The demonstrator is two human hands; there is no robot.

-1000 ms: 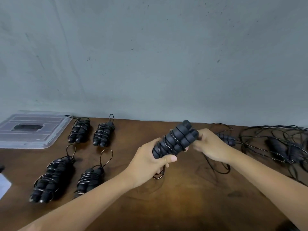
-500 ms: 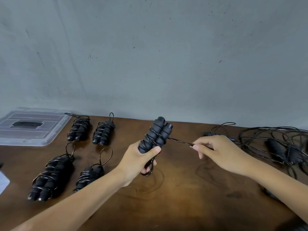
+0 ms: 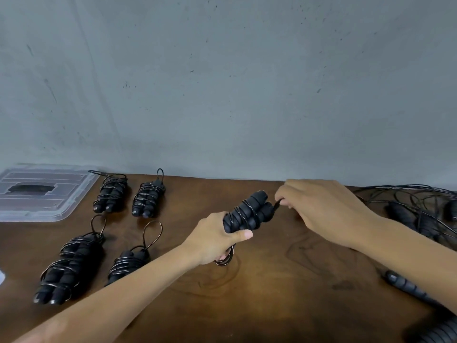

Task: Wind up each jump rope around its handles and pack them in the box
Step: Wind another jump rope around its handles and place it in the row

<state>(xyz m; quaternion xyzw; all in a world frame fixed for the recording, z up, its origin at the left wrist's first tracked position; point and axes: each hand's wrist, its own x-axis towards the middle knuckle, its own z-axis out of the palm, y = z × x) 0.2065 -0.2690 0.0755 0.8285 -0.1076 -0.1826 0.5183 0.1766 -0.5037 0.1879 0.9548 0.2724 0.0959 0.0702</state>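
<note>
Four wound ropes: [image 3: 110, 192], [image 3: 148, 196], [image 3: 69, 266], [image 3: 128, 262], right of the box lid [image 3: 42, 191]
Fifth rope [image 3: 247, 214]: held above the table [image 3: 272, 280], right of the lid
Left hand [image 3: 217, 238]: grips its handles
Right hand [image 3: 321, 209]: pinches the cord end
Loose ropes [image 3: 420, 214]: tangled pile, far right of the lid

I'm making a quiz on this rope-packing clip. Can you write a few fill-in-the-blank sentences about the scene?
1. The number of wound rope bundles lying on the table is ____.
2. The left hand grips the ____ of the rope being wound.
3. The right hand pinches the rope's ____.
4. The clear lid lies at the table's far ____ corner.

Missing words: four; handles; end; left
</note>
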